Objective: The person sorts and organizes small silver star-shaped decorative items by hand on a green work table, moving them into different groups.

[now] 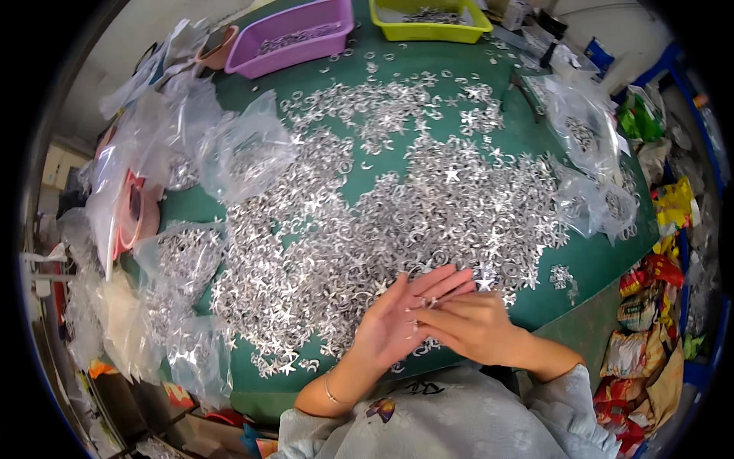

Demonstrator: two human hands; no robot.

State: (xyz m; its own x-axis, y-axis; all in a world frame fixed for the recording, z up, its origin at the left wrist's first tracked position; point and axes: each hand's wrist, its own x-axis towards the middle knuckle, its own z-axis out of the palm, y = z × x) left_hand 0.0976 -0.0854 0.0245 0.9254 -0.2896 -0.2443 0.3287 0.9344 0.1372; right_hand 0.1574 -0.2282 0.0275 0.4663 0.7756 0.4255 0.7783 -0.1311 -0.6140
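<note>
A wide heap of small silvery metal charms (pixel 451 200), mostly stars, crescents and rings, covers the green table (pixel 535 122). At the near edge of the heap, my left hand (pixel 391 325) is turned palm up with its fingers stretched out flat. A few small silvery pieces lie on its palm and fingers. Over that palm, my right hand (pixel 478 325) has its thumb and fingers pinched together on a small silvery charm (pixel 428 303). Its exact shape is too small to make out. The right hand's fingers partly cover the left fingertips.
At the far edge stand a purple basin (pixel 252 65) and a yellow-green basin (pixel 428 32), both holding metal pieces. Clear plastic bags of charms (pixel 183 256) line the left side, and more bags (pixel 577 126) lie at right. Colourful packets (pixel 634 329) are stacked beyond the right edge.
</note>
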